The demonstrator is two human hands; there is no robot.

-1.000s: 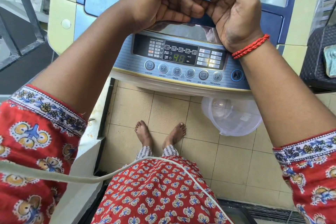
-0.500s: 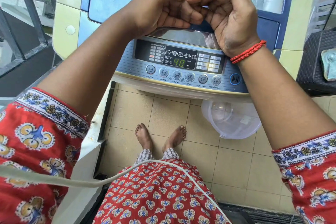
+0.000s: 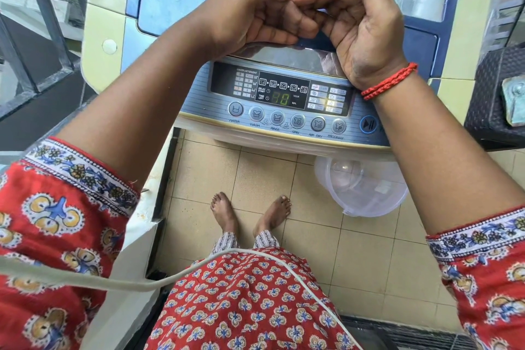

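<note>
Head view: a clear tub [image 3: 369, 207] is sitting on the floor tiles under the washer [image 3: 196, 108], a smaller clear bowl [image 3: 345, 172] seemingly lying inside. Above, left hand [image 3: 250, 17] and right hand [image 3: 366, 31] are curling together, fingertips touching, on the front edge of the closed, blue-framed glass lid [image 3: 170, 6]; whether they are gripping it is unclear.

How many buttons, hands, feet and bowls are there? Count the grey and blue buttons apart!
Grey buttons: 6
Blue button: 1
Hands, left hand and right hand: 2
Feet: 2
Bowl: 1
Total: 12
</note>
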